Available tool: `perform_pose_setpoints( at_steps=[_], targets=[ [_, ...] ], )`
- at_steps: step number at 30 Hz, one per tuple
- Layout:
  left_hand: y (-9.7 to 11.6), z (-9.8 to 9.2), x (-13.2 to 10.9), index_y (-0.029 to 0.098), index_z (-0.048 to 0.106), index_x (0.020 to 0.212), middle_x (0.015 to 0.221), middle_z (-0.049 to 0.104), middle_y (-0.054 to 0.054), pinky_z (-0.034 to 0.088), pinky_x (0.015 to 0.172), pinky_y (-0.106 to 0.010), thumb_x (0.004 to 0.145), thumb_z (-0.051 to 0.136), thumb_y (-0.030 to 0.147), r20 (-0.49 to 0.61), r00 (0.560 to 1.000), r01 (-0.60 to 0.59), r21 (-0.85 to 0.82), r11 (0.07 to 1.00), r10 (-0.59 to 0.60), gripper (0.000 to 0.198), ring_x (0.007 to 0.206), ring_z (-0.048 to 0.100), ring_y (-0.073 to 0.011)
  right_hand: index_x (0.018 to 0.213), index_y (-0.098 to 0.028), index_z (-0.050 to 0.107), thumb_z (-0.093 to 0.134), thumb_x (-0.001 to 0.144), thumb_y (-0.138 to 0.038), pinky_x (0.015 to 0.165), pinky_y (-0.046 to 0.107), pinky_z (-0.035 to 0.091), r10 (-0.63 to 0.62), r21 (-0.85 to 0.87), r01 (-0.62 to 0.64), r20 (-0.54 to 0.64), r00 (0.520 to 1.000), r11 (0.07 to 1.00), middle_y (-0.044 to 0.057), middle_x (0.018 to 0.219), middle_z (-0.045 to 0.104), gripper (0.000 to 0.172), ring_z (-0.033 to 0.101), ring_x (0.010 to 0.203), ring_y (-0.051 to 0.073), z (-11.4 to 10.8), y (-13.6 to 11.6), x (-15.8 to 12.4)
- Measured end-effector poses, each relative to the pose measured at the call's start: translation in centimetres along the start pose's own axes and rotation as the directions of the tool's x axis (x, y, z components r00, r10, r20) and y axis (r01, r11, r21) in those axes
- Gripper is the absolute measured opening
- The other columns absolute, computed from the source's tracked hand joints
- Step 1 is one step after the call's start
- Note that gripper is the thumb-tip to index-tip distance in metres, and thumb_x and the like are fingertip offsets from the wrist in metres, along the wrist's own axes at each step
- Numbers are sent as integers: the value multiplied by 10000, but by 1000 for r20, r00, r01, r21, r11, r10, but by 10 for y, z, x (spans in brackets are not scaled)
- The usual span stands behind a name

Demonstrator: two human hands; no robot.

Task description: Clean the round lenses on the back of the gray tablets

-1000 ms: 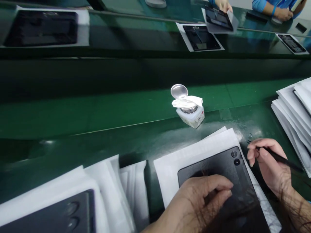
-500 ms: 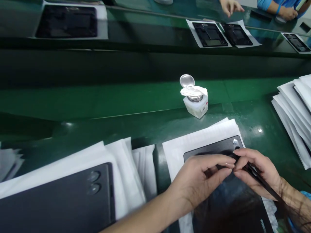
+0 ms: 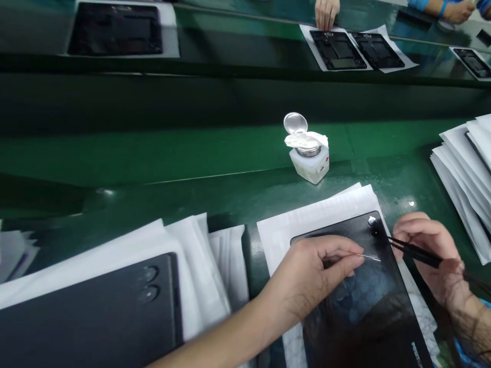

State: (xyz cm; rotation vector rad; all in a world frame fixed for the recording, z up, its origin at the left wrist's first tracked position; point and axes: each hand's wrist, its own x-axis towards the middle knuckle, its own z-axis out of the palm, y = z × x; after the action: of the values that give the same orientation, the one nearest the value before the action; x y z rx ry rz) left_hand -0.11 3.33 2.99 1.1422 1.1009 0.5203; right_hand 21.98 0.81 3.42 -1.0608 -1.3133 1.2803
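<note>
A dark tablet back panel (image 3: 360, 317) lies on white sheets, with a round shiny camera ring (image 3: 372, 221) and a smaller dark hole below it near its upper right corner. My left hand (image 3: 314, 276) is over the panel, thumb and forefinger pinching a thin, clear strip (image 3: 371, 257) that points right. My right hand (image 3: 431, 250) is beside the panel's right edge, fingers curled around black tweezers (image 3: 418, 251). The tweezers' tips point left, close to the dark hole; whether they touch the panel I cannot tell.
A white dispenser bottle (image 3: 311, 164) with its lid up stands behind the panel. Another dark tablet (image 3: 88, 306) lies on white sheets at left. White sheets (image 3: 464, 174) are stacked at right. On the raised shelf, a co-worker's hand (image 3: 327, 14) touches a tablet frame (image 3: 337, 50).
My hands have come apart; the right one has moved right with the tweezers. The clear strip now shows in my left fingers. The co-worker's hand has come down onto a tablet frame.
</note>
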Motion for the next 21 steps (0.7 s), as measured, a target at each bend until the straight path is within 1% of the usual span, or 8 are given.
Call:
perform_pose_setpoints(
  at_steps=[1, 3, 4, 6, 8, 13, 18, 21],
  targets=[
    [-1, 0, 0, 194, 725, 826, 684, 702, 7, 464, 567, -185, 780, 689, 353, 5, 1000, 3, 5, 1000, -3, 169, 614, 624, -115, 1047, -292, 688, 552, 832, -631, 618, 362, 555, 11, 46, -11, 8, 1000, 999, 40, 962, 568, 423, 597, 694, 189, -1, -3, 1],
    [-2, 0, 1, 196, 720, 841, 704, 703, 5, 466, 581, -195, 788, 686, 372, 11, 1000, 2, 3, 1000, -2, 187, 630, 627, -120, 949, -286, 678, 650, 852, -439, 627, 324, 540, 30, 66, -34, 69, 997, 997, 17, 926, 556, 184, 590, 692, 159, -2, -8, 4],
    [-2, 0, 1, 195, 718, 840, 697, 698, 7, 463, 585, -196, 790, 687, 375, 13, 1000, 3, 5, 1000, -3, 189, 632, 623, -119, 899, -284, 668, 696, 836, -335, 622, 304, 529, 51, 61, -56, 82, 995, 997, 7, 907, 569, 86, 590, 690, 148, -1, -10, 5],
    [-1, -1, 2, 192, 715, 827, 668, 683, 14, 452, 583, -194, 788, 692, 369, 14, 1000, 11, 10, 1000, -12, 182, 624, 610, -114, 825, -275, 648, 741, 792, -196, 602, 279, 509, 88, 43, -92, 86, 992, 995, -6, 867, 609, 126, 595, 688, 139, 1, -12, 7],
    [-1, -1, 2, 192, 713, 813, 649, 671, 20, 441, 572, -193, 789, 687, 361, 19, 1000, 18, 19, 1000, -18, 172, 608, 595, -110, 784, -269, 640, 752, 768, -150, 594, 278, 503, 87, 23, -89, 72, 994, 996, -14, 824, 648, 164, 603, 675, 140, 3, -11, 9],
    [1, -1, 2, 198, 715, 817, 677, 681, 17, 450, 580, -206, 791, 678, 356, 21, 1000, 6, 28, 1000, -7, 164, 611, 604, -116, 741, -264, 650, 773, 733, -124, 598, 300, 519, 58, -56, -56, 29, 998, 997, -8, 782, 703, 186, 634, 677, 160, 5, -7, 10],
    [3, -1, 1, 194, 713, 806, 661, 671, 15, 443, 564, -212, 792, 671, 364, 30, 1000, 8, 57, 998, -10, 176, 602, 599, -123, 744, -273, 656, 772, 732, -131, 623, 326, 537, 72, -84, -68, 40, 997, 994, -6, 779, 711, 183, 639, 668, 170, 6, -7, 11],
    [3, -2, 2, 197, 716, 800, 654, 667, 20, 445, 565, -213, 795, 668, 356, 32, 999, -19, 67, 998, 17, 167, 591, 598, -119, 731, -273, 661, 767, 727, -122, 629, 325, 540, 57, -110, -52, 45, 997, 993, -5, 763, 713, 185, 646, 685, 177, 6, -8, 11]
  ],
)
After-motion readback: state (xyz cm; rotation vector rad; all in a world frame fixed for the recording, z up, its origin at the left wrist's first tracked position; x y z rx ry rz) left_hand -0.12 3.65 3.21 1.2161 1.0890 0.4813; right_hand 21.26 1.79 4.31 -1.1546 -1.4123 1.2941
